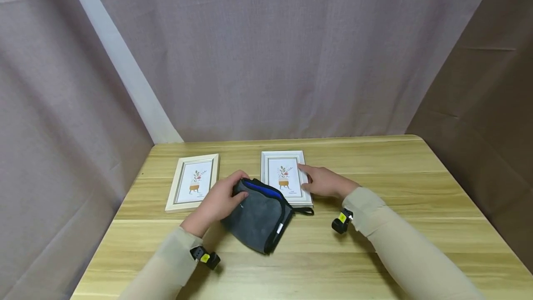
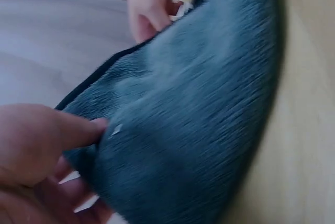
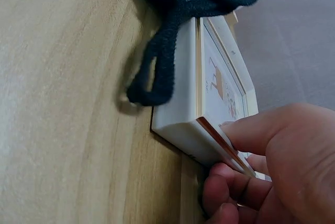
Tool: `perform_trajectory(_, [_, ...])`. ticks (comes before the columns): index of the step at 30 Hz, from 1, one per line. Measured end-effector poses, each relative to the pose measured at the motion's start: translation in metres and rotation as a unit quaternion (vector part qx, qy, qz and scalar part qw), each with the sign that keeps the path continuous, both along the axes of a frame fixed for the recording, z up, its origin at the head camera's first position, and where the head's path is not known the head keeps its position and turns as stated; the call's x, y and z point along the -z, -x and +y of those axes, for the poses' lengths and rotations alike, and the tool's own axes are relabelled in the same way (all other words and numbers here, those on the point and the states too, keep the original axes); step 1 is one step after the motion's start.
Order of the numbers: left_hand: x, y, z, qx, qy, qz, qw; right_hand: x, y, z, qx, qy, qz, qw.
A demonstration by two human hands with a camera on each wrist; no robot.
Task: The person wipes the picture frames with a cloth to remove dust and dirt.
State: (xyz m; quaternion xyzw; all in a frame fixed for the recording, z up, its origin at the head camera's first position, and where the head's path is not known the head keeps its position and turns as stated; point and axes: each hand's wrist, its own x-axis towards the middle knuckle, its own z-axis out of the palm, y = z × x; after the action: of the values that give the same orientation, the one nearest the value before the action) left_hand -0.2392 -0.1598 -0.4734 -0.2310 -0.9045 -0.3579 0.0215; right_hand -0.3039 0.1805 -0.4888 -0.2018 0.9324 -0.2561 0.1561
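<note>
Grey curtains hang on three sides of a light wooden table (image 1: 374, 226), where a person in beige sleeves works with both hands. At far left, a cream-framed picture (image 1: 193, 182) of a potted plant lies flat and untouched, well apart from the action. Just right of it, the left hand (image 1: 218, 203) curls its fingers over the upper edge of a grey cloth pouch (image 1: 258, 219) with a blue lining; the wrist view shows the thumb pressed against the grey fabric (image 2: 199, 109), holding the mouth up and open while the pouch rests on the table. A dark loop (image 3: 149, 72) trails from the pouch beside the next frame. That second, white-framed picture (image 1: 284, 177) lies partly under the pouch's rim, and the right hand (image 1: 322, 182) pinches its right edge, thumb on the glass and fingers tucked beneath, as the wrist view of the frame (image 3: 209, 98) makes plain. By appearances, the step in hand is readying this frame for the pouch. A likely next move calls for lifting that edge clear of the wood and steering the frame toward the held-open mouth.
</note>
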Motion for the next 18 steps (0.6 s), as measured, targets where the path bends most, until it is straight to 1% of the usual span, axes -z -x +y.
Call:
perform_trajectory(3, [0.008, 0.002, 0.008, -0.020, 0.015, 0.045, 0.9987, 0.000, -0.001, 0.000, -0.001, -0.001, 0.002, 1.0000])
perform_trajectory(5, [0.012, 0.000, 0.012, -0.035, 0.037, 0.085, 0.9950, 0.000, -0.002, -0.001, -0.001, -0.001, 0.000, 1.0000])
perform_trajectory(7, [0.014, -0.004, 0.014, -0.055, 0.063, 0.133, 0.9876, 0.001, -0.002, -0.002, -0.005, 0.000, 0.000, 1.0000])
perform_trajectory(10, [0.014, -0.014, 0.017, -0.080, 0.093, 0.178, 0.9763, 0.001, -0.003, -0.002, -0.005, 0.000, -0.001, 1.0000])
perform_trajectory(11, [0.014, -0.018, 0.018, -0.080, 0.106, 0.182, 0.9742, 0.001, -0.003, -0.002, -0.004, -0.002, -0.002, 1.0000])
perform_trajectory(12, [0.013, -0.023, 0.019, -0.076, 0.117, 0.180, 0.9738, 0.001, -0.003, -0.002, -0.003, -0.004, -0.002, 1.0000])
perform_trajectory(15, [0.012, -0.036, 0.024, -0.044, 0.158, 0.140, 0.9765, 0.000, -0.003, 0.000, 0.004, -0.008, -0.006, 0.9999])
perform_trajectory(18, [0.016, -0.045, 0.030, -0.014, 0.190, 0.099, 0.9767, -0.001, -0.004, 0.000, 0.004, -0.010, -0.008, 0.9999])
